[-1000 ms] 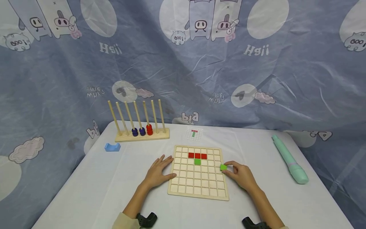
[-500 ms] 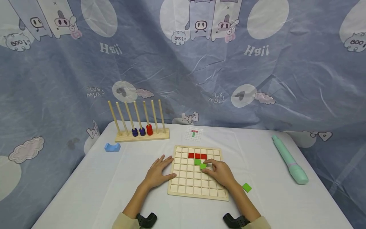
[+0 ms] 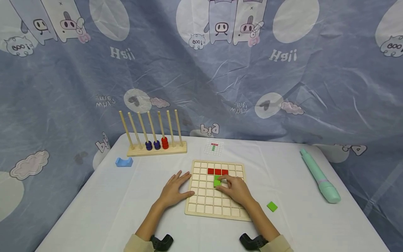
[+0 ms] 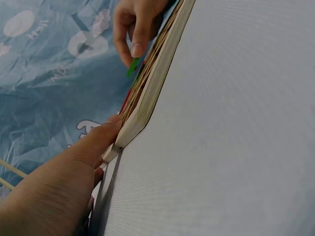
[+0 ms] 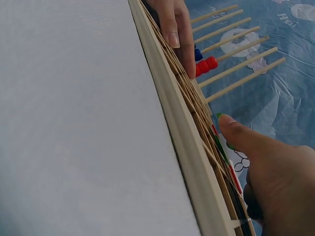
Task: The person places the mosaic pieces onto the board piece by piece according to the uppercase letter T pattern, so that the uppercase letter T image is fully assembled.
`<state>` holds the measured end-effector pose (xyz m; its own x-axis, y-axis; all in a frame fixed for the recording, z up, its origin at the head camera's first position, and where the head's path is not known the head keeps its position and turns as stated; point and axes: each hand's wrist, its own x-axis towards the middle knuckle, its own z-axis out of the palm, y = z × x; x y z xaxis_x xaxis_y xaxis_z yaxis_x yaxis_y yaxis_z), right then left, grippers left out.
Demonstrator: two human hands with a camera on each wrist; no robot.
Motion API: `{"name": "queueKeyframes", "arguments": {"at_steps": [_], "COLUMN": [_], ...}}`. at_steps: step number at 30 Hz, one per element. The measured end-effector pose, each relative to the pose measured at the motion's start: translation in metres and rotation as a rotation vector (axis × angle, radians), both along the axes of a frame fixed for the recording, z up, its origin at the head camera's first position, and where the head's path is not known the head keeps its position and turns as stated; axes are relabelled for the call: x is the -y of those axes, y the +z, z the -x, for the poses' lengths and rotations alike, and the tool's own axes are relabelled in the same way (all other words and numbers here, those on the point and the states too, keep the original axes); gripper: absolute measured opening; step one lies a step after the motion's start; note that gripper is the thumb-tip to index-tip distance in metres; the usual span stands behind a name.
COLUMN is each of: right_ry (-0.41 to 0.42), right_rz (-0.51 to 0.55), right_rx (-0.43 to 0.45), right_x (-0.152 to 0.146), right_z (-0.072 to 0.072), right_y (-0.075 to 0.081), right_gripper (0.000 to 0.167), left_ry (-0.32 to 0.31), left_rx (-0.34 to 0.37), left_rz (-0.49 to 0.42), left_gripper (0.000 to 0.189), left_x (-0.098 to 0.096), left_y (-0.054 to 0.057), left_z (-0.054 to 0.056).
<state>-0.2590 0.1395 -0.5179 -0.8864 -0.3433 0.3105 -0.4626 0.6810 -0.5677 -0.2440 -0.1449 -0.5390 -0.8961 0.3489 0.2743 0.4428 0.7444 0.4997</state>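
Note:
A wooden grid board (image 3: pixel 208 209) lies on the white table. Three red tiles (image 3: pixel 217 171) form a row in its upper part, and one green tile (image 3: pixel 216 177) sits below the middle one. Just below that, my right hand (image 3: pixel 237 190) pinches another green tile (image 3: pixel 217 183) between thumb and fingers. In the left wrist view this pinched tile (image 4: pixel 132 67) looks tilted above the grid. My left hand (image 3: pixel 173 190) rests against the board's left edge, fingers spread, its thumb touching the rim. A loose green tile (image 3: pixel 272 206) lies right of the board, beside my right forearm.
Behind the board lies a card (image 3: pixel 214 147) printed with a red and green T on a grid. A wooden peg abacus (image 3: pixel 157 151) with blue and red beads stands at back left, near a light-blue block (image 3: pixel 124 162). A mint-green wand-shaped object (image 3: pixel 319 176) lies at far right.
My right hand has carried the pinched green tile leftward from the board's right edge to below the placed green tile. The loose green tile has come into view. My left hand has stayed still.

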Motion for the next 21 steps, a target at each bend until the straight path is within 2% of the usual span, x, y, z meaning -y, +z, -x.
{"name": "queueKeyframes", "arguments": {"at_steps": [21], "right_ry": [-0.001], "right_rz": [-0.026], "right_rx": [-0.089], "right_x": [-0.0021], "right_z": [-0.0002], "right_y": [-0.0042], "right_gripper": [0.032], "left_ry": [0.011], "left_rx": [0.016], "left_rz": [-0.002], "left_gripper": [0.075], "left_x": [-0.0001], "left_y": [0.0005], "left_z": [-0.0003]}}
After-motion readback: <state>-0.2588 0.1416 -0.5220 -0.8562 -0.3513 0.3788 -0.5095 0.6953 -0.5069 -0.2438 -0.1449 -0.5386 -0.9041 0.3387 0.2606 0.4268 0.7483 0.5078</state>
